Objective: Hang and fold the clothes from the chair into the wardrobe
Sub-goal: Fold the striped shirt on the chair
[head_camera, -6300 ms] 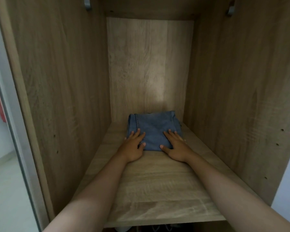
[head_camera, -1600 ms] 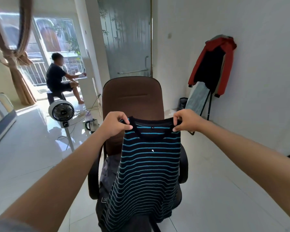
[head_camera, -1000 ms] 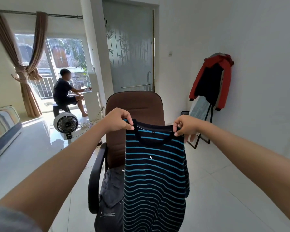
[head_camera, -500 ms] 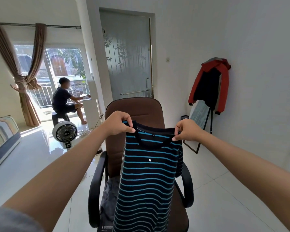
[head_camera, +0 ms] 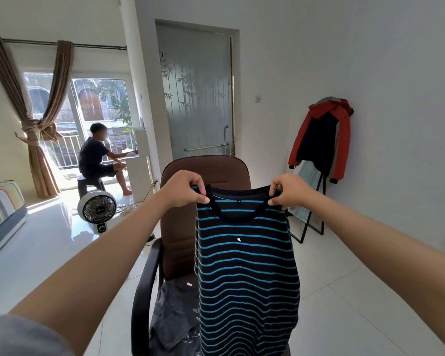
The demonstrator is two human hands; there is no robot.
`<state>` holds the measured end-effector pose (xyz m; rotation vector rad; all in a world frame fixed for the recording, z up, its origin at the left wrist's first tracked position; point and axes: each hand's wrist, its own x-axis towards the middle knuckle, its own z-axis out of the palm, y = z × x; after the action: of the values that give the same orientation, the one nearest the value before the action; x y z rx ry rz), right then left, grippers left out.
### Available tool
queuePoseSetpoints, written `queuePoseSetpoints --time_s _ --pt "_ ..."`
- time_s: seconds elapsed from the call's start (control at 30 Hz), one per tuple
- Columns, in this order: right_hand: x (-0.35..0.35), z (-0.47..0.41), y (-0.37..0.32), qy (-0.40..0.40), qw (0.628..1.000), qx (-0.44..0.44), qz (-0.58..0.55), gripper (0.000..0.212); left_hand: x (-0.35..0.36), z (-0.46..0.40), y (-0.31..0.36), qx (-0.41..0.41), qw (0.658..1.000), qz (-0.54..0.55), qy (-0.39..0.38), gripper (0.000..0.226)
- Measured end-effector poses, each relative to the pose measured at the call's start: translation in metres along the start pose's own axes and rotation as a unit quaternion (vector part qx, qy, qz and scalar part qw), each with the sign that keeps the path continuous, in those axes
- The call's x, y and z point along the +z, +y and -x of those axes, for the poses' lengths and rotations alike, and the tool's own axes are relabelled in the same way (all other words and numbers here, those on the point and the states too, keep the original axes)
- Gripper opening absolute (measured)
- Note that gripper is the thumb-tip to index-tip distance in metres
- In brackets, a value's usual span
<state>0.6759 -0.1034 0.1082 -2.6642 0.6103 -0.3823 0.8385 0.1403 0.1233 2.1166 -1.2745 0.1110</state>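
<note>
both hands, left hand [head_camera: 184,189] and right hand [head_camera: 288,190], are pinching the striped shirt [head_camera: 244,265] by its shoulders above the chair [head_camera: 206,173]; grey clothes [head_camera: 175,317] at 7 o'clock are lying unsorted, so work seems unfinished.

this is a lived-in home, a bright room with white walls and a glossy white tiled floor [head_camera: 344,312]. brown curtains [head_camera: 40,129], tied back in a knot, frame a sliding glass door [head_camera: 98,119] that looks out on a railing and trees. a striped mattress [head_camera: 0,201] lies at the left edge. a small floor fan [head_camera: 97,210] stands on the tiles with its cable trailing. a frosted glass door [head_camera: 198,98] printed with bamboo has a metal handle bar. a red and black jacket [head_camera: 321,140] is draped over a stand by the wall. a brown office chair [head_camera: 188,227] holds loose dark clothing [head_camera: 174,317] on its seat. a person [head_camera: 95,155] sits on a stool at a small white desk [head_camera: 139,165].
</note>
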Motion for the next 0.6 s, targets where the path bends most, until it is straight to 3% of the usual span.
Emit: queuePoseSetpoints --time_s 0.2,0.3,0.43,0.6 --pt "0.007 0.004 0.009 -0.022 0.999 -0.029 0.007 0.015 -0.002 -0.003 -0.002 -0.001 1.000 0.003 0.000 0.014" --pt "0.012 0.008 0.010 -0.038 0.996 -0.018 -0.083 0.014 -0.002 -0.004 -0.002 -0.004 1.000 0.007 0.007 0.014" --pt "0.019 0.012 0.015 -0.014 0.985 -0.025 -0.172 0.016 -0.003 -0.004 -0.007 -0.005 1.000 0.018 0.017 0.014" --pt "0.013 0.009 0.012 0.030 0.987 -0.059 -0.149 0.028 -0.003 -0.002 -0.006 0.007 0.999 0.042 0.034 0.015"
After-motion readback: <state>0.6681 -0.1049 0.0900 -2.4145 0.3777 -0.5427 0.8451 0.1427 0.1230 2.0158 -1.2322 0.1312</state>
